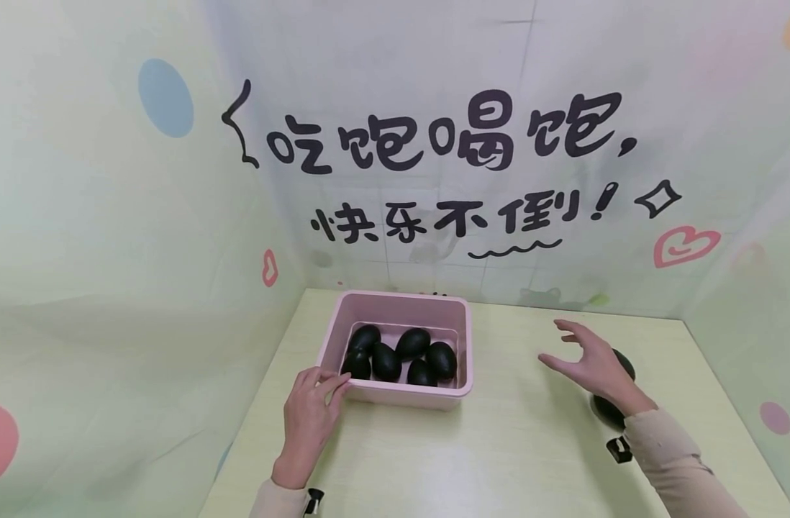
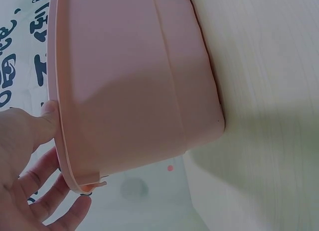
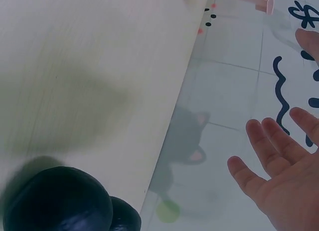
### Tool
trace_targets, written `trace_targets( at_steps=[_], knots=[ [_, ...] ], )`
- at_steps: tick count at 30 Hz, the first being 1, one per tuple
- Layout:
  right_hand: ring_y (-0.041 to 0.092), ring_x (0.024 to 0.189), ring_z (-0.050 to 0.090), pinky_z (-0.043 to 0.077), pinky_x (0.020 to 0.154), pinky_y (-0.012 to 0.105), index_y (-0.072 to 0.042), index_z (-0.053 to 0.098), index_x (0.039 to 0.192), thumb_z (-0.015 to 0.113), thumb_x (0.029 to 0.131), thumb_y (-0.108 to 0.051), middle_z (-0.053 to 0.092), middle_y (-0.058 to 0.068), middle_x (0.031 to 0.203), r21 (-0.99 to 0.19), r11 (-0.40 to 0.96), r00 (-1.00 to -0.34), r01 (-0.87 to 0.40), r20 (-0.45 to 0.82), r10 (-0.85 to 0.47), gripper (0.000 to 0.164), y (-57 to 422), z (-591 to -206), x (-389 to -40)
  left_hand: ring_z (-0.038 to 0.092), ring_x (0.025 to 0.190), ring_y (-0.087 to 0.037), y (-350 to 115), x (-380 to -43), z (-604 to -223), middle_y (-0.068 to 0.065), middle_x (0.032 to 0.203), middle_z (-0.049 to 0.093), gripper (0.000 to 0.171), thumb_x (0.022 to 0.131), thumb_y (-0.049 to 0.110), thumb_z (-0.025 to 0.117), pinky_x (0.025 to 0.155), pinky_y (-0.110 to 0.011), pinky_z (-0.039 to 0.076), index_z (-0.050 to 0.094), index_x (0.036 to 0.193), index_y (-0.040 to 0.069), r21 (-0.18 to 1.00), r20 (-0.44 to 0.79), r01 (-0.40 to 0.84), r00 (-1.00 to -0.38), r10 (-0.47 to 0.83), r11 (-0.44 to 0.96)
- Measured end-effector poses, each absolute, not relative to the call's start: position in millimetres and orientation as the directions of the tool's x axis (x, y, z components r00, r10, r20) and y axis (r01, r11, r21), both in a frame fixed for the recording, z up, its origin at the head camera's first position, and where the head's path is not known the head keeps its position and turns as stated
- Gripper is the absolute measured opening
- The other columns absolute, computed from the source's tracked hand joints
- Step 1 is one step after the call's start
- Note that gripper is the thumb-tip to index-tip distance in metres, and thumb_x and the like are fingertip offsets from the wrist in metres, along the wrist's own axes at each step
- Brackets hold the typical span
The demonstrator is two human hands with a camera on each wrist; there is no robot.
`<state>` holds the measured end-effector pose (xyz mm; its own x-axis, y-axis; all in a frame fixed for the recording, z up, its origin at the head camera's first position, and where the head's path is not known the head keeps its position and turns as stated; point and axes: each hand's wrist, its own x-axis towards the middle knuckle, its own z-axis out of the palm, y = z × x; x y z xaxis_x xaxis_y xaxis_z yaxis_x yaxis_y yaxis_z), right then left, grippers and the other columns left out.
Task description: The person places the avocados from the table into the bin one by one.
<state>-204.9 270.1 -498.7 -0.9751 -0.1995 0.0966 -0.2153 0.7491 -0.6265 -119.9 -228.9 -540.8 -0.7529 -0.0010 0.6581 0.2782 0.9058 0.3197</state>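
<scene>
A pink plastic bin point(image 1: 401, 393) stands at the back left of the table, with several dark, egg-shaped avocados point(image 1: 386, 362) lying on its bottom. My left hand point(image 1: 309, 414) holds the bin's near left corner; in the left wrist view the thumb point(image 2: 49, 122) lies against the rim and the fingers curl around the corner. To the right of the bin, my right hand point(image 1: 592, 367) hovers over the table with fingers spread and nothing in them. Two more avocados point(image 1: 607, 413) lie under and beside it, partly hidden by the hand and wrist; the right wrist view shows the nearer avocado point(image 3: 60, 203) large.
The pale wooden table point(image 1: 498, 446) ends at the back against a printed cloth point(image 1: 434, 72) with large dark lettering. Cloth side walls close it in on the left and right. Black wrist straps point(image 1: 619, 450) show at both sleeves.
</scene>
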Motion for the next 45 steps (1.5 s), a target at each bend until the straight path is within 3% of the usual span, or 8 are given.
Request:
trace_targets(
  at_steps=[23, 45],
  knots=[
    [0.052, 0.126, 0.063, 0.054, 0.097, 0.063, 0.002, 0.048, 0.153, 0.08, 0.095, -0.045, 0.061, 0.033, 0.143, -0.611, 0.779, -0.989, -0.141, 0.06, -0.132, 0.081, 296.8, -523.4, -181.9, 0.069, 0.099, -0.032, -228.3, -119.6, -540.6, -0.003, 0.091, 0.074, 0.021, 0.075, 0.014, 0.097, 0.067, -0.042, 0.06, 0.088, 0.095, 0.014, 0.32, 0.668, 0.291, -0.745, 0.003, 0.902],
    [0.058, 0.127, 0.06, 0.049, 0.101, 0.07, 0.008, 0.054, 0.145, 0.081, 0.095, -0.039, 0.06, 0.04, 0.139, -0.599, 0.797, -0.996, -0.085, 0.031, -0.083, 0.075, 320.6, -545.1, -162.9, 0.069, 0.099, -0.033, -228.3, -119.7, -540.7, -0.004, 0.092, 0.074, 0.02, 0.078, 0.015, 0.095, 0.066, -0.043, 0.06, 0.088, 0.096, 0.014, 0.327, 0.659, 0.281, -0.752, -0.005, 0.902]
  ],
)
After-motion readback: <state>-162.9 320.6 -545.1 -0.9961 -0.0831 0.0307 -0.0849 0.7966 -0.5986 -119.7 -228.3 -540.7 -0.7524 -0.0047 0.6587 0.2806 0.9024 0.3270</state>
